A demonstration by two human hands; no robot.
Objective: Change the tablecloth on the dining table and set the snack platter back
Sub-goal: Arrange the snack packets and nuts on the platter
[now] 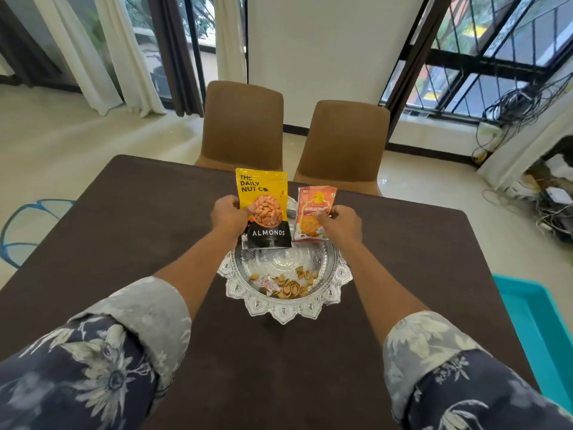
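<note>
Floral sleeves [93, 352] reach to the silver snack platter [288, 315], mid-table on a dark brown tablecloth [124, 228]. Left hand [228, 214] grips an almonds pouch [263, 209], right hand [341, 223] pinches a garlic-snack packet [313, 206], both upright over its far rim; cloth probably changed, platter being restocked.

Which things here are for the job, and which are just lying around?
For the job: tablecloth, platter, almond pouch in left hand, garlic packet in right hand.
Lying about: chairs, cables, teal tray.
</note>
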